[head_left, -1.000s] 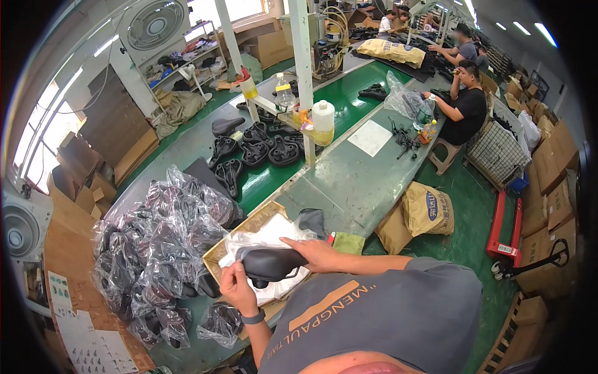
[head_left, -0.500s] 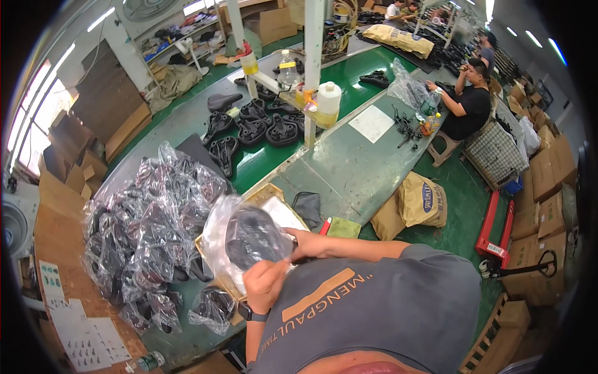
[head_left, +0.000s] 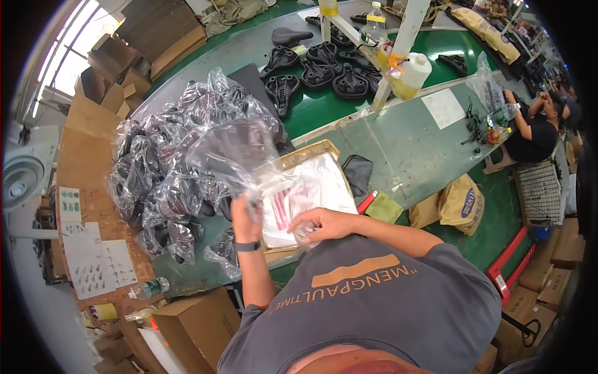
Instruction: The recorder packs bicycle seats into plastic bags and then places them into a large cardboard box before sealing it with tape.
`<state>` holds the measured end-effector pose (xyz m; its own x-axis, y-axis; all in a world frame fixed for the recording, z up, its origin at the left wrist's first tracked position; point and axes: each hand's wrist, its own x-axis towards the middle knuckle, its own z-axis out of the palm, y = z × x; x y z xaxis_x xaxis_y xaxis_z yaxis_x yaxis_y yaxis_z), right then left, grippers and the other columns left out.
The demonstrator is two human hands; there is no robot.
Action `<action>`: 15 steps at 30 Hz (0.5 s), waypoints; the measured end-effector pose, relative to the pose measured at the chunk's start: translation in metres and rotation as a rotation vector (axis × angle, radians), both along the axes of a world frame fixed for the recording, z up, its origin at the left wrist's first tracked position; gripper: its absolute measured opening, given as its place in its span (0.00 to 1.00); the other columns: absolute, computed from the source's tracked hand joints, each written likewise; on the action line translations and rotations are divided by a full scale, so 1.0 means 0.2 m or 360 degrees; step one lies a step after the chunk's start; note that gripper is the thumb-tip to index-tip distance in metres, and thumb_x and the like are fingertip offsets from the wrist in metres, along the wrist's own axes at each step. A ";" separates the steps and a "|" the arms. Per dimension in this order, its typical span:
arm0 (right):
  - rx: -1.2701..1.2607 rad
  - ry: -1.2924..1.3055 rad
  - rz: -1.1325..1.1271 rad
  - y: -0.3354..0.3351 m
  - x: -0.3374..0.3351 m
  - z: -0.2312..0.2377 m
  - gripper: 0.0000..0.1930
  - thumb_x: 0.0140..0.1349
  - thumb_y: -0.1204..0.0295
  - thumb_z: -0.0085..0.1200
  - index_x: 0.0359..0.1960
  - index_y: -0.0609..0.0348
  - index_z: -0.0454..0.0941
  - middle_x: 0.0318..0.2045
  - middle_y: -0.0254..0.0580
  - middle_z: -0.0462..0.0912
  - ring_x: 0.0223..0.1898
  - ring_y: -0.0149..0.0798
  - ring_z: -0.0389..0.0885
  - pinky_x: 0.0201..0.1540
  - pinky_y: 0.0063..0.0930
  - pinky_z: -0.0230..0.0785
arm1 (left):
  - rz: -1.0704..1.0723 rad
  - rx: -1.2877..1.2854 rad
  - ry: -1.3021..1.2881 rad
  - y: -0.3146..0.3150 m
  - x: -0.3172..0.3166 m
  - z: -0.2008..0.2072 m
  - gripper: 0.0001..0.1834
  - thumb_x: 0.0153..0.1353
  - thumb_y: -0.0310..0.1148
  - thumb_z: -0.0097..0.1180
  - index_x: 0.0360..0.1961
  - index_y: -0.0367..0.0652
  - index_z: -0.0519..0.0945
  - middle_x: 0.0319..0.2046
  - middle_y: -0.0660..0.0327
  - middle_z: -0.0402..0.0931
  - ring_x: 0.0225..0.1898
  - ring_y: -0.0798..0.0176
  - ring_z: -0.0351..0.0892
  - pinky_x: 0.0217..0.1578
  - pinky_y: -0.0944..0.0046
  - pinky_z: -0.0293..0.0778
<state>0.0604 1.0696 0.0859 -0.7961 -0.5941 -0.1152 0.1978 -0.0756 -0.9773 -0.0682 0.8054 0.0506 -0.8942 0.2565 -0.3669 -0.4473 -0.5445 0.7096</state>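
A bicycle saddle in a clear plastic bag (head_left: 233,149) hangs over the right edge of the bagged pile, smeared by motion. Its loose bag end runs down to my left hand (head_left: 247,219), which is closed on it, though the fingers are blurred. My right hand (head_left: 327,224) lies at the near side of a shallow box (head_left: 330,148), its fingers bent around the crumpled edge of a clear plastic bag (head_left: 305,232). Inside the box is a stack of flat clear bags (head_left: 317,177) with pink print.
Many bagged saddles (head_left: 165,162) are heaped at left. Bare black saddles (head_left: 317,73) lie on the green surface beyond, near a white post (head_left: 405,31). A dark pouch (head_left: 357,174) and green cloth (head_left: 384,207) sit right of the box. A co-worker (head_left: 529,131) sits at far right.
The bagged saddle has gone from above the box up and left toward the pile, with my left hand following. My right hand has come off it onto the bags in the box. The view has shifted.
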 end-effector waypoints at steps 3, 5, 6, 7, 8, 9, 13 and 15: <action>-0.0228 -0.0253 0.0320 0.12 -0.10 -0.11 0.42 0.71 0.70 0.66 0.84 0.53 0.59 0.57 0.41 0.82 0.50 0.32 0.82 0.56 0.34 0.77 | 0.0208 0.0474 0.0226 -0.28 -0.46 -0.03 0.10 0.80 0.35 0.55 0.55 0.44 0.80 0.46 0.64 0.84 0.37 0.71 0.79 0.36 0.67 0.77; -0.0552 -0.0482 0.0292 0.23 -0.19 -0.19 0.46 0.72 0.70 0.66 0.87 0.48 0.52 0.58 0.47 0.81 0.49 0.35 0.85 0.58 0.37 0.81 | 0.0685 0.0043 0.0179 -0.38 -0.67 -0.11 0.08 0.81 0.37 0.55 0.52 0.47 0.79 0.43 0.65 0.81 0.37 0.71 0.77 0.38 0.67 0.76; -0.0304 -0.0649 0.0200 0.32 -0.24 -0.19 0.47 0.73 0.72 0.64 0.88 0.46 0.48 0.59 0.49 0.83 0.50 0.38 0.89 0.58 0.38 0.83 | 0.0802 -0.0119 0.0049 -0.58 -0.75 -0.26 0.07 0.81 0.37 0.55 0.51 0.48 0.79 0.40 0.66 0.77 0.38 0.69 0.74 0.42 0.64 0.75; 0.0063 -0.0676 -0.0042 0.41 -0.29 -0.25 0.47 0.73 0.71 0.64 0.88 0.44 0.48 0.58 0.52 0.84 0.44 0.40 0.92 0.51 0.37 0.86 | 0.0782 -0.0131 0.0036 -0.51 -0.78 -0.28 0.07 0.81 0.37 0.55 0.51 0.48 0.79 0.40 0.66 0.77 0.38 0.69 0.74 0.42 0.64 0.75; 0.0462 -0.0624 -0.0227 0.52 -0.33 -0.31 0.45 0.73 0.71 0.63 0.87 0.45 0.50 0.58 0.54 0.84 0.37 0.39 0.92 0.47 0.34 0.87 | 0.0879 -0.0445 0.0050 -0.38 -0.78 -0.29 0.16 0.79 0.34 0.58 0.63 0.44 0.73 0.53 0.58 0.76 0.50 0.64 0.76 0.52 0.61 0.75; 0.0823 -0.0404 -0.0423 0.64 -0.36 -0.47 0.40 0.72 0.72 0.62 0.84 0.50 0.59 0.55 0.52 0.87 0.31 0.37 0.90 0.42 0.33 0.86 | 0.0980 -0.0767 0.0070 -0.27 -0.75 -0.30 0.29 0.77 0.31 0.60 0.75 0.39 0.67 0.67 0.51 0.75 0.62 0.59 0.77 0.61 0.58 0.75; 0.0576 -0.0483 -0.1220 1.10 -0.72 -0.79 0.30 0.69 0.66 0.68 0.71 0.60 0.76 0.40 0.40 0.90 0.36 0.35 0.89 0.37 0.34 0.82 | 0.0372 -0.2007 0.0955 0.23 -0.38 -0.41 0.38 0.69 0.26 0.63 0.78 0.31 0.63 0.75 0.44 0.68 0.75 0.44 0.68 0.77 0.48 0.60; 0.0210 -0.0716 -0.1407 1.32 -1.03 -0.83 0.32 0.70 0.66 0.67 0.73 0.60 0.72 0.46 0.40 0.88 0.38 0.35 0.89 0.42 0.37 0.86 | -0.0223 -0.2177 0.1196 0.35 -0.13 -0.51 0.35 0.64 0.25 0.67 0.73 0.36 0.73 0.70 0.41 0.73 0.73 0.38 0.71 0.76 0.45 0.63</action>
<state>-0.1452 1.3338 -0.0806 -0.8119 0.2297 -0.5367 0.4765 -0.2703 -0.8366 -0.0941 0.8758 -0.0519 -0.9707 0.2082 0.1203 0.2328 0.6889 0.6864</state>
